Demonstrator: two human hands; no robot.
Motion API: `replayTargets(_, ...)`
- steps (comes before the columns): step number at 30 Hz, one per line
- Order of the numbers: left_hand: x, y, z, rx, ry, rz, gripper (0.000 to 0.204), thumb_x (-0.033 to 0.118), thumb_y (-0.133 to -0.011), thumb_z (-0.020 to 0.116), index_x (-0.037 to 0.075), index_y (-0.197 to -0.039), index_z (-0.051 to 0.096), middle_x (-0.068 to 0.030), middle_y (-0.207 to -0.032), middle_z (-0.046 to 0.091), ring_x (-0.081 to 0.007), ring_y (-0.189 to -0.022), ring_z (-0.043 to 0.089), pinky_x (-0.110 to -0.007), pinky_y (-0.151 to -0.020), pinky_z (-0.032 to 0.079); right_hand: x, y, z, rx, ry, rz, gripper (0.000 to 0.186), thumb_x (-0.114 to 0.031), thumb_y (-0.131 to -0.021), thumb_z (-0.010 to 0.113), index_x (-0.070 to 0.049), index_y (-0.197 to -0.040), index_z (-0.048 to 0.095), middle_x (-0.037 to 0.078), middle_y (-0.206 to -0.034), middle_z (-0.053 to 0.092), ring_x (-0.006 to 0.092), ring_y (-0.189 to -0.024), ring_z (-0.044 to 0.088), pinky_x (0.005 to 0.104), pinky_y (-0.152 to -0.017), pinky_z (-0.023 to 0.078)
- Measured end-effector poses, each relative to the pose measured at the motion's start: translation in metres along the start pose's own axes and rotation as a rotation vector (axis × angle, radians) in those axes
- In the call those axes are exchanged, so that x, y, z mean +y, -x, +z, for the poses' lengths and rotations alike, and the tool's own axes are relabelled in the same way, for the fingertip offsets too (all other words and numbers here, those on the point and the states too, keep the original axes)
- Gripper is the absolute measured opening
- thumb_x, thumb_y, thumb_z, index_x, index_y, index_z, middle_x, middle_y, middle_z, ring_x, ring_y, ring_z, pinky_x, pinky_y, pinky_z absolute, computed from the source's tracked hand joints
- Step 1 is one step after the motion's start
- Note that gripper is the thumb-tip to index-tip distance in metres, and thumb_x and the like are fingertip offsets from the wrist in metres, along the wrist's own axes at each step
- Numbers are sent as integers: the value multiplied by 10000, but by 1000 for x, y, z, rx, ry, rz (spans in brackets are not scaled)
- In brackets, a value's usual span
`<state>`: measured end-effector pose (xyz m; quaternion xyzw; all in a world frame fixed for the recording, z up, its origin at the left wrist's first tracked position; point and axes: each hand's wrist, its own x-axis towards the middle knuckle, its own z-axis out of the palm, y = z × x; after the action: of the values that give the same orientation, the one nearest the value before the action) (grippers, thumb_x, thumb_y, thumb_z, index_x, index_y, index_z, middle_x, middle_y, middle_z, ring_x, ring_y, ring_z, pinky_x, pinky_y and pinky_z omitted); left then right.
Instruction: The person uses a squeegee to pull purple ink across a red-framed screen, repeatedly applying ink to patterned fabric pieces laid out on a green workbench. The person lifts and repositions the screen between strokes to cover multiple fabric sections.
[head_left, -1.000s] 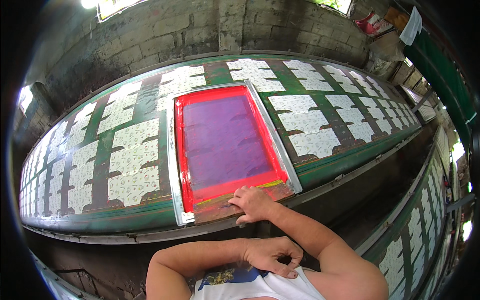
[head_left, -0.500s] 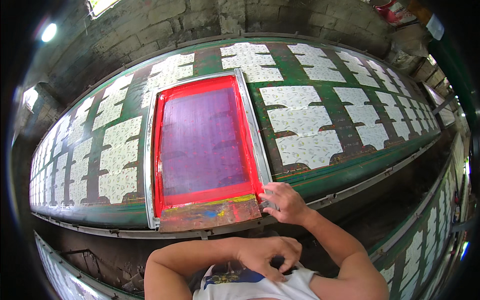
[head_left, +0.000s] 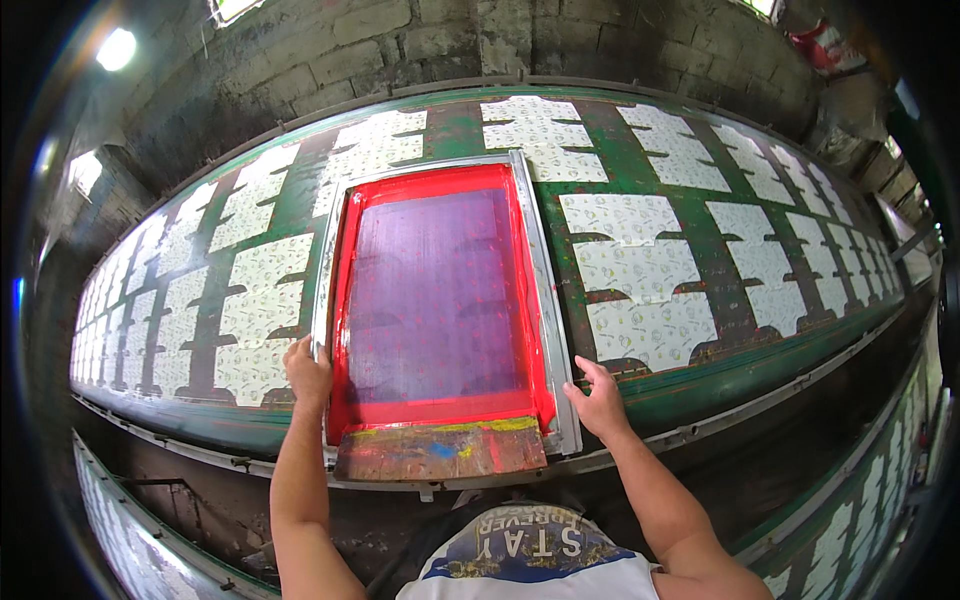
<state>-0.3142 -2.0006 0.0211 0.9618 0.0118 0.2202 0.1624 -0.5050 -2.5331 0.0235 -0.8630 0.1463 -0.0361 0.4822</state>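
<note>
A screen printing frame with silver metal sides [head_left: 548,310], a red border and a purple translucent mesh [head_left: 435,290] lies on the green printing table [head_left: 600,400]. A paint-stained wooden board [head_left: 400,455] runs along its near end. My left hand [head_left: 308,370] grips the frame's left side near the front. My right hand [head_left: 598,395] is beside the right side, thumb and fingers apart; whether its fingertips touch the metal is hard to tell. Pale patterned pieces [head_left: 640,270] lie in rows on the table, faintly visible under the mesh too.
A grey block wall [head_left: 450,40] stands behind the long table, with a metal rail [head_left: 680,430] along the near edge. Other tables [head_left: 850,510] with pale pieces are at lower left and right. A red and white bundle [head_left: 830,45] is at the upper right.
My left hand has moved from my chest up to the frame's left side. My right hand has gone from the wooden board to the frame's right side. The view has shifted.
</note>
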Motion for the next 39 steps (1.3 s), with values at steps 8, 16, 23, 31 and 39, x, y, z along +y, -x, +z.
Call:
replayTargets(8, -32, -11, 39, 16, 132, -89, 409, 169, -891, 843, 45, -1278, 786, -182, -1162, 771, -408, -1173, 693, -510, -1067, 543, -24, -15, 14, -107, 39, 114, 603, -190, -967, 812, -15, -1525, 664, 218, -1496, 696, 349, -1378, 664, 458, -1159, 533)
replayTargets(16, -44, -10, 37, -14, 383, -162, 406, 66, -780, 858, 51, -1183, 809, -94, -965, 695, -260, -902, 655, -391, -831, 544, -44, -19, 31, 46, -260, 294, 423, -3, -991, 746, 41, -1410, 715, 108, -1196, 807, 117, -1017, 744, 285, -905, 592)
replayTargets(23, -50, -16, 42, -38, 696, -315, 259, -30, -821, 848, 17, -1052, 739, 51, -830, 643, -36, -703, 546, -236, -629, 442, -72, -6, 0, 101, -99, 37, 354, -2, -993, 737, 13, -1346, 758, 111, -1291, 753, 155, -1123, 738, 296, -924, 595)
replayTargets(31, 48, -34, 42, -21, 874, -229, 233, -79, -836, 829, 28, -992, 692, 51, -856, 642, -24, -727, 549, -211, -643, 430, -32, -35, -77, 139, -213, 102, 350, -134, -946, 796, -45, -1284, 801, 169, -1279, 732, 297, -1236, 707, 404, -1101, 541)
replayTargets(39, 224, 15, 87, 7, 814, -259, 219, -36, -817, 852, 32, -957, 697, 22, -850, 683, -43, -751, 600, -223, -687, 483, 83, -66, -210, 178, -233, 145, 337, -124, -934, 795, -37, -1259, 804, 186, -1258, 764, 308, -1224, 716, 414, -1104, 534)
